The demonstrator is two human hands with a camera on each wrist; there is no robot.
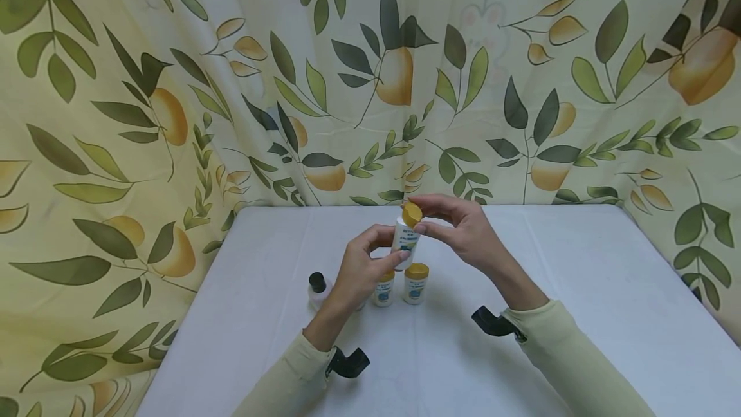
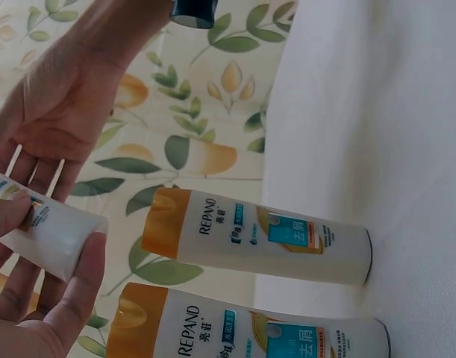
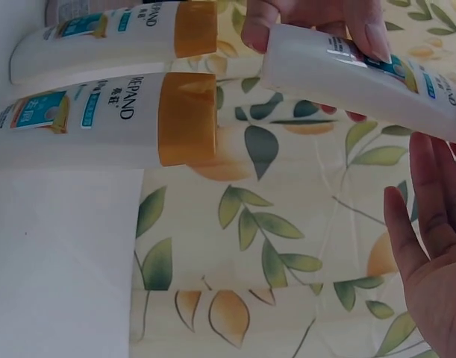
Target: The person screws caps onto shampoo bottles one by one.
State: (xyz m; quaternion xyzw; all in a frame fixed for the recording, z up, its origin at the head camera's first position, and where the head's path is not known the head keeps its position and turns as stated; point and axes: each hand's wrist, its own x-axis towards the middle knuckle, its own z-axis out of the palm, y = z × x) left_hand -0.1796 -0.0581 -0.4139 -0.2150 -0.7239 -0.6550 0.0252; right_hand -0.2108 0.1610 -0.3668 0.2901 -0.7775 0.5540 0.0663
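A white shampoo bottle [image 1: 405,243] with a yellow-orange cap [image 1: 411,213] is held up above the table, tilted slightly. My left hand [image 1: 365,266] grips its body, thumb across the label. At the top, the thumb and forefinger of my right hand [image 1: 463,230] pinch the cap, the other fingers loosely bent. The bottle's pale base [image 2: 77,242] shows in the left wrist view. Two like shampoo bottles stand upright below it, one to the right [image 1: 415,287] and one to the left [image 1: 383,293], the latter's cap partly covered by my left hand.
Left of these, behind my left forearm, is a pale bottle with a black cap [image 1: 317,282], partly hidden. A white cloth covers the table [image 1: 590,288]. A leaf-and-fruit patterned curtain [image 1: 359,140] hangs behind and to the sides. Black wrist cameras sit at both sleeves.
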